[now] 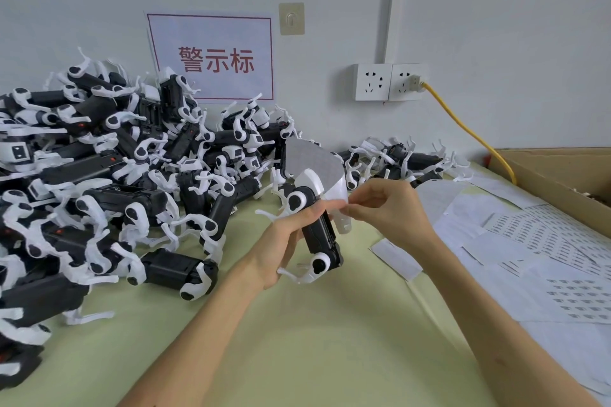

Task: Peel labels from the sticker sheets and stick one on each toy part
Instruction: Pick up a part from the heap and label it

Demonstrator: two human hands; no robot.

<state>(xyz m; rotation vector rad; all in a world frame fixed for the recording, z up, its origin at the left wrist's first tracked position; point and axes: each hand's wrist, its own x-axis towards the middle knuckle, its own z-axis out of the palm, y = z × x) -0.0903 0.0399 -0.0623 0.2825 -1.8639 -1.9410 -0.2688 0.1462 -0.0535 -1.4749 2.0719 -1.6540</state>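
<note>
Desk (297, 340) – toy-part pile (99, 192) left, loose sticker sheets (529, 241) right. Left hand (291, 248) grips one toy part (319, 235) above desk centre, sticker sheet (310, 158) behind it; right hand (386, 211) pinches the sheet's edge. Risk – label may curl and self-stick if peeled too fast.

Bare left hand (286, 246) and bare right hand (390, 208), slim, long-fingered. Bare left forearm (211, 324) and bare right forearm (496, 324), slender, smooth, uncovered from wrist down to bottom edge of frame. Skin only on all visible parts; upper arms, clothing out of view.
</note>
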